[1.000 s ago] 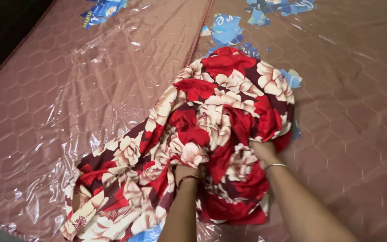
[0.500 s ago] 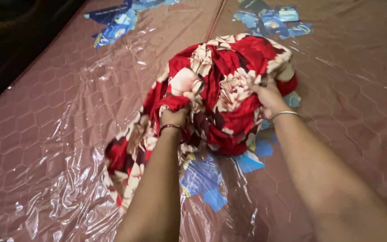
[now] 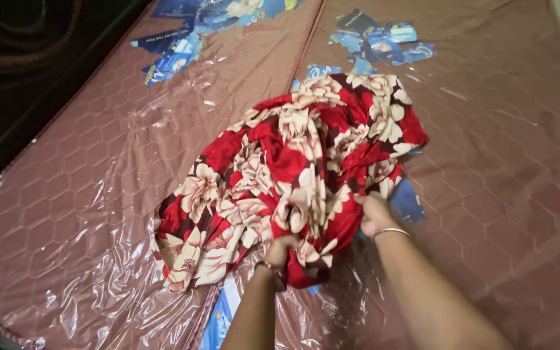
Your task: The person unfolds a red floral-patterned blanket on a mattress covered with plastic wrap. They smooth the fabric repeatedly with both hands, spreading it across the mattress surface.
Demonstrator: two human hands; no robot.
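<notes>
On the brown quilted mattress [image 3: 500,194], seen from the head camera looking down, a bunched floral cloth [image 3: 293,175] lies in a loose heap across the seam where two plastic-wrapped mattress halves meet. Both hands are closed on its near edge: the left hand [image 3: 281,251], with a dark bangle at the wrist, is half buried in the folds and pinches a gathered bit of fabric, while the right hand [image 3: 376,215], with a thin metal bangle, clutches the hem just beside it. The work in hand looks like sorting out the crumpled cloth, finding its edges so that it can be opened. By that reading, the next move calls for keeping hold of the hem, drawing the hands apart and lifting enough for the tangled folds to fall free. The cloth is deep red with large cream flowers and some dark maroon ground, soft and thin, heavily creased, with one tail trailing toward the left near corner. Clear plastic wrap [image 3: 85,214] covers the mattress and wrinkles shinily on the left half. Torn blue label scraps [image 3: 384,35] lie at the far end, and another blue piece [image 3: 406,201] peeks out from under the cloth, close to the right hand.
</notes>
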